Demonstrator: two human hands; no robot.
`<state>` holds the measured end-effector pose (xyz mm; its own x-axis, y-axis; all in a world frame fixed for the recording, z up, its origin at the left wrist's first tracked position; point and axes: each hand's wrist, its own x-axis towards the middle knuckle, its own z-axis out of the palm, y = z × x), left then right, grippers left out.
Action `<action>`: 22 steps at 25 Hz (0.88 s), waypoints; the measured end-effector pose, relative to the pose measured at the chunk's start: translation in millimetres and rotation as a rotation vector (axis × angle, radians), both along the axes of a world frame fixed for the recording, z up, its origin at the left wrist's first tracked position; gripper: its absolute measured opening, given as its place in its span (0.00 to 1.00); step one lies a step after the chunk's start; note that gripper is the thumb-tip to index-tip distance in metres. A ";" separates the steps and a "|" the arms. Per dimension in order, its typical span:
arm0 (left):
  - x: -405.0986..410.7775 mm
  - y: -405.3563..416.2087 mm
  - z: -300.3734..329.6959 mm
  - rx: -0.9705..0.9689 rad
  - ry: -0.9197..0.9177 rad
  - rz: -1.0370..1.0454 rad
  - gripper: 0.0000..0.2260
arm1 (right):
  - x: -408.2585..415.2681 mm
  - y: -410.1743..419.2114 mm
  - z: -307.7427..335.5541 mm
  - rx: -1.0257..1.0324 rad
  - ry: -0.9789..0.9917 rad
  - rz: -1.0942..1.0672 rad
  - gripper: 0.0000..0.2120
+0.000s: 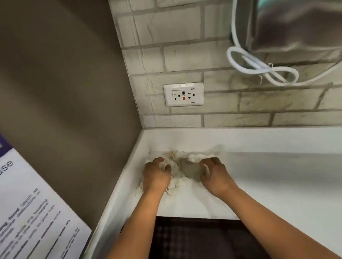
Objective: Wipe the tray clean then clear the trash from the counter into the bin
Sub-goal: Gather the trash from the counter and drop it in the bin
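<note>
Both hands were down in the counter corner, frame centre, on a heap of crumpled tissue trash (179,167). Left hand (157,174) sat on the left part of the heap with fingers curled into the paper, gripping it. Right hand (213,172) had fingers curled round a greyish, damp-looking wad at the heap's right side. Judging by this, the trash-clearing stage was under way, gathering not finished: loose white bits lay just beside the left wrist. No tray in view, so whether it got wiped couldn't be told. No bin visible either; carrying and dumping still left.

Surface: white counter (281,191) with a raised lip against the wall, running from centre to lower right. Dark patterned floor or front showed bottom centre. Room: beige brick-look tiles, a white double socket (184,94) above the heap, a steel dispenser (306,9) upper right with a looped white cable (263,68) below it, brown side panel upper left, printed notice (22,223) lower left, text blurred.
</note>
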<state>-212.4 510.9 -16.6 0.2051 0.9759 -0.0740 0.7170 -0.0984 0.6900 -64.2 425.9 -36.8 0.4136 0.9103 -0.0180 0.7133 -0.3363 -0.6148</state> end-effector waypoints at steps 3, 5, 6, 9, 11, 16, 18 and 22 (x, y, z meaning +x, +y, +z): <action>13.8 20.0 -10.1 -0.026 0.200 -0.005 0.21 | -2.4 25.1 -8.8 -0.092 -0.040 -0.059 0.24; 19.1 25.8 -17.6 -0.021 0.290 -0.092 0.23 | -2.9 35.8 -14.1 -0.118 -0.042 -0.098 0.23; 20.3 26.6 -19.3 -0.004 0.317 -0.147 0.21 | -3.1 38.8 -16.1 -0.126 -0.048 -0.106 0.22; 15.4 34.6 -28.1 0.015 0.284 -0.144 0.17 | -6.6 37.8 -21.7 -0.044 0.079 -0.137 0.18; 10.5 37.2 -24.6 -0.028 0.246 -0.019 0.15 | -10.3 30.5 -24.4 0.034 0.170 -0.161 0.15; -6.7 25.0 -4.7 0.042 -0.153 0.206 0.11 | -15.9 -0.2 -20.4 0.218 0.298 -0.221 0.06; -9.9 20.7 3.5 0.038 -0.321 0.228 0.09 | -16.9 -13.1 -14.8 0.269 0.316 -0.255 0.06; -13.4 3.8 24.2 -0.001 -0.570 0.201 0.12 | -17.5 -38.4 -0.4 0.333 0.306 -0.269 0.06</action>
